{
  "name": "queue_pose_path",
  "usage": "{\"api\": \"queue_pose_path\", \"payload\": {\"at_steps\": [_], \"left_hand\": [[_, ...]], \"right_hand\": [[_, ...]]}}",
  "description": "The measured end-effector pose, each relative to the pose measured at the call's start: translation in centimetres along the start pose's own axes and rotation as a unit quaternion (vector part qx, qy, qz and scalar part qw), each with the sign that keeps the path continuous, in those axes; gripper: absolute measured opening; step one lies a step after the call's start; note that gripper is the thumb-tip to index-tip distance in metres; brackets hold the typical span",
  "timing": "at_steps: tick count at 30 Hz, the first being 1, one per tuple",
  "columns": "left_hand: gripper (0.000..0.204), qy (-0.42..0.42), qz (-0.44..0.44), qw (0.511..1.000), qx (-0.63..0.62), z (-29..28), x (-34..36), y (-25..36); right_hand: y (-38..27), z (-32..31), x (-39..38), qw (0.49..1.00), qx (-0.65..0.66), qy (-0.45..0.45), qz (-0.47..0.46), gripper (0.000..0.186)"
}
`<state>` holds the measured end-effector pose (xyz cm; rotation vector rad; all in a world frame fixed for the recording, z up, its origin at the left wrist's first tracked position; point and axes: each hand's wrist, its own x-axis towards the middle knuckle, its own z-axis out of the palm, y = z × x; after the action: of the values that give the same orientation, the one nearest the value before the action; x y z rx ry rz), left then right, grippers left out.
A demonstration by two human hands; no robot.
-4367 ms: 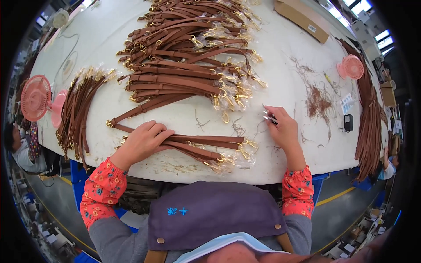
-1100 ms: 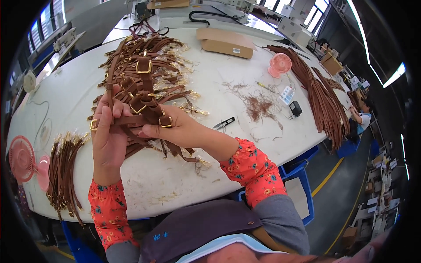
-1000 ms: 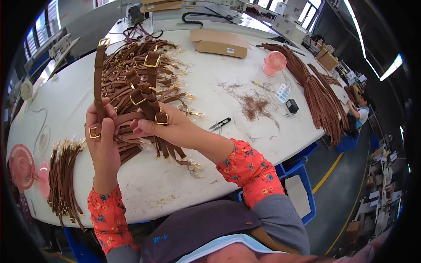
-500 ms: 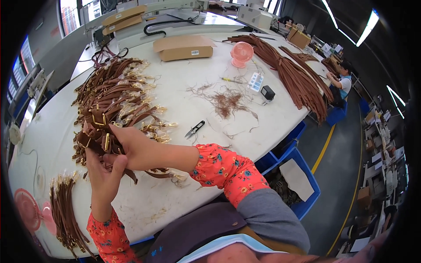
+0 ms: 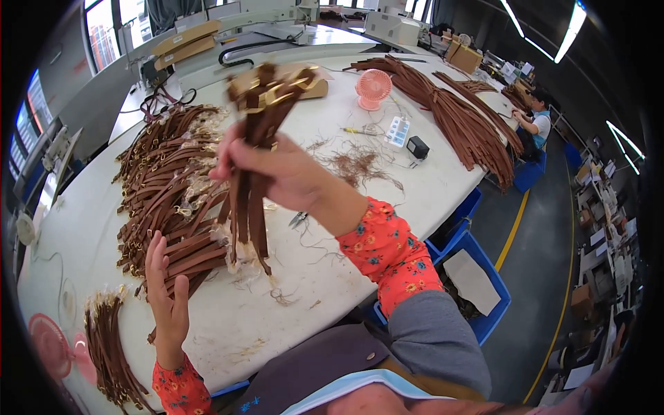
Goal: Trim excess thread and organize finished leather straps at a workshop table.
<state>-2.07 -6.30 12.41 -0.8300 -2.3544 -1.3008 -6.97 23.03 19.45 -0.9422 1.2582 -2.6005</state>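
Strap bundle [image 5: 249, 207] has shifted toward 2 o'clock since the preceding frame, carried by the right hand [image 5: 287, 173]; the left hand [image 5: 168, 304] has come off it. Clock positions are taken from the centre of the view. Bundle now stands at 10 o'clock, near upright, its gold buckles [image 5: 277, 91] uppermost and motion-blurred, its clear-wrapped ends hanging below. Right grip: closed around the straps. Left grip: wide, fingers raised, holding nothing, at 8 o'clock. Whether the bundle's lower end touches the bench [image 5: 228, 339] cannot be told. Strap pile [image 5: 166, 194] lies at 9 o'clock, partly behind the bundle. Smaller stack [image 5: 108, 353] lies at 8 o'clock, farther out than the left hand. Snips [image 5: 299, 218] are partly covered by the right forearm. Thread scraps [image 5: 356, 164] and pink fan [image 5: 374, 86] at 1 o'clock; black adapter [image 5: 418, 146] and long straps [image 5: 449, 114] at 2 o'clock. Blue bin [image 5: 498, 304] below bench level, 4 o'clock.
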Motion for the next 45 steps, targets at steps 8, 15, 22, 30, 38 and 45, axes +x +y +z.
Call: {"api": "queue_pose_path", "payload": {"at_steps": [8,15,22,30,38,45], "left_hand": [[0.043,-0.079,-0.194,0.974,-0.083,3.0,-6.1,-7.0],[0.031,0.018,-0.246,0.952,-0.179,6.8,-8.4,-12.4],[0.018,0.009,-0.227,0.966,-0.119,7.0,-8.8,-11.1],[0.015,0.008,-0.218,0.969,-0.111,7.2,-8.9,-11.1],[0.014,0.005,-0.196,0.976,-0.092,7.1,-8.7,-10.6],[0.013,0.007,-0.187,0.979,-0.083,7.0,-8.3,-10.9]], "right_hand": [[-10.3,-6.7,-0.2,0.883,-0.431,0.162,0.097,0.032],[-16.5,-14.9,0.2,0.794,-0.544,0.271,0.002,0.037],[-18.7,-14.6,-1.6,0.852,-0.419,0.315,-0.024,0.035],[-18.7,-16.6,0.0,0.883,-0.368,0.290,0.026,0.031],[-19.7,-16.6,0.0,0.715,-0.569,0.369,0.169,0.035],[-18.4,-16.1,0.9,0.781,-0.515,0.339,0.101,0.035]]}}
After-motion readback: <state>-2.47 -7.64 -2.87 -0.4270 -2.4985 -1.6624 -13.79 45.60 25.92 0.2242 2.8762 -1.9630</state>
